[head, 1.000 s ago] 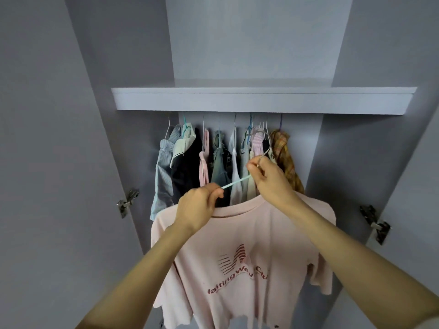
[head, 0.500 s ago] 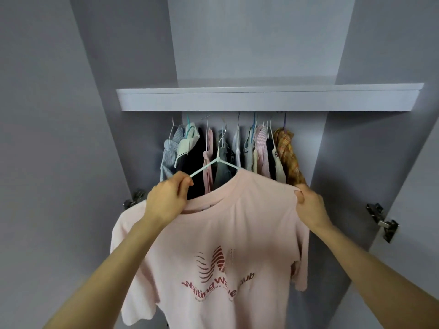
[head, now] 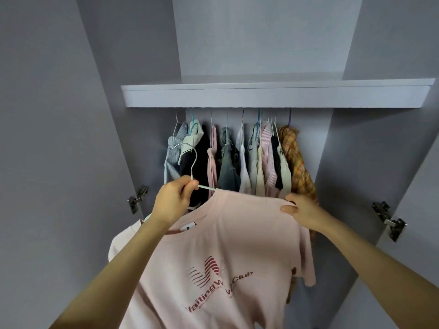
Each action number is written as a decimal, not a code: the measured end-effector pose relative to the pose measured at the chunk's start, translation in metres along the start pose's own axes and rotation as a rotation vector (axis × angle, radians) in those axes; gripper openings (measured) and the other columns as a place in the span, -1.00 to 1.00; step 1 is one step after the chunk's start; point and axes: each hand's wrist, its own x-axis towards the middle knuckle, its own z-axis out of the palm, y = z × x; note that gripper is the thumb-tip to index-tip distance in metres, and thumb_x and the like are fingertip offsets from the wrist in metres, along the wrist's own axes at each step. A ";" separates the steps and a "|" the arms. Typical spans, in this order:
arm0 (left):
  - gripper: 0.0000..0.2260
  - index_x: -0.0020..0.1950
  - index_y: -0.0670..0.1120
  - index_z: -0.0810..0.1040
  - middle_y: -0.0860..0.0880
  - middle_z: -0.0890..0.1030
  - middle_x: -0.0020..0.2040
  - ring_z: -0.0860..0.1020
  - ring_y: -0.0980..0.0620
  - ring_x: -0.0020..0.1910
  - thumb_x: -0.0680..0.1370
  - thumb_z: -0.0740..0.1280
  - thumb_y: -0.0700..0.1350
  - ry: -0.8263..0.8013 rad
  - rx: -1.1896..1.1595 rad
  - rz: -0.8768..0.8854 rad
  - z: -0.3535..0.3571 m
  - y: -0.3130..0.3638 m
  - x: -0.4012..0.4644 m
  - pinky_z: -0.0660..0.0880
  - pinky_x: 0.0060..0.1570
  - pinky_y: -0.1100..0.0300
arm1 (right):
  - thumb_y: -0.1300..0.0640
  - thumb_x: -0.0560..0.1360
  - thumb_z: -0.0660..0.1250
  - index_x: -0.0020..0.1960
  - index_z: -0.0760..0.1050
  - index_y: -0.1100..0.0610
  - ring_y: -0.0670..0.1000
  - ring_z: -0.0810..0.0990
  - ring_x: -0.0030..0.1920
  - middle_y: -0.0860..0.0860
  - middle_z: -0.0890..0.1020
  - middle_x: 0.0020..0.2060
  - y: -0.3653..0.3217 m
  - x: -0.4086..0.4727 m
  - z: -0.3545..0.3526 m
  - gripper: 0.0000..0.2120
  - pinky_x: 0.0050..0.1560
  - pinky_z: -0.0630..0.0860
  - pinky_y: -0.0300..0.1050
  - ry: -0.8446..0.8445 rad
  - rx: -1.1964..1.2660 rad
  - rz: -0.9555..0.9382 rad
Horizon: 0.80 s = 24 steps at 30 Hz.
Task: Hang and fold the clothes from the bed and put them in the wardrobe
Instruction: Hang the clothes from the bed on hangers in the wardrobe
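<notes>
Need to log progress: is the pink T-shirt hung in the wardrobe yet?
Not yet. The pink T-shirt is on its hanger, but the left hand holds the hook free, below the hung clothes' hooks.

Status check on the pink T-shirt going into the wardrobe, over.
Left hand grips hanger neck; right hand pinches T-shirt shoulder. Hook not yet on the rail. Hung clothes crowd the space beneath the shelf.
</notes>
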 end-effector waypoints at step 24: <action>-0.67 -0.20 -0.24 0.58 0.09 0.36 -0.49 0.38 0.19 -0.41 0.53 0.22 0.01 -0.213 -0.159 0.337 0.068 0.067 0.018 0.26 -0.38 0.36 | 0.00 0.58 0.18 -0.15 0.39 -0.01 -0.08 0.41 -0.32 -0.14 0.40 -0.28 -0.006 -0.048 0.005 -0.85 -0.27 0.43 -0.03 0.177 -0.120 -0.355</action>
